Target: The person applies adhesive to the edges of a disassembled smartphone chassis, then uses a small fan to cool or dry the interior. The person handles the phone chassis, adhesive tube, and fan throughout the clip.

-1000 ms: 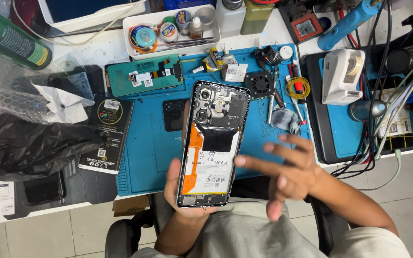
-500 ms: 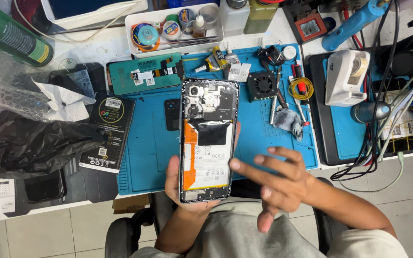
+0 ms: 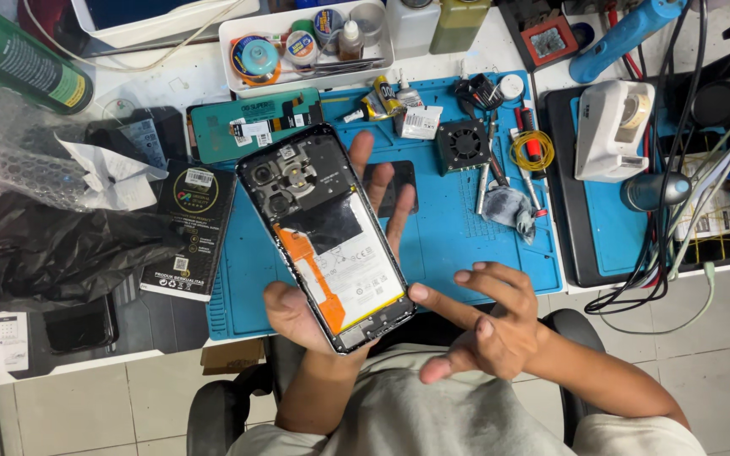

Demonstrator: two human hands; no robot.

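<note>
One opened phone [image 3: 324, 236] lies in the left hand [image 3: 314, 312], which cups it over one blue mat [image 3: 466, 228]. At four o'clock, the right hand [image 3: 492, 325] hovers half-open, holding nothing.

A: Camera position?

B: One view only, worn on the head, looking steeply down over the person's lap onto the bench [image 3: 483, 245].

A: Range?

B: Close. The left hand [image 3: 314, 295] and right hand [image 3: 487, 325] sit low and central; the bench runs beyond them to the top edge, floor tiles beneath.

A: Overlap with another view?

B: None to compare.
</note>
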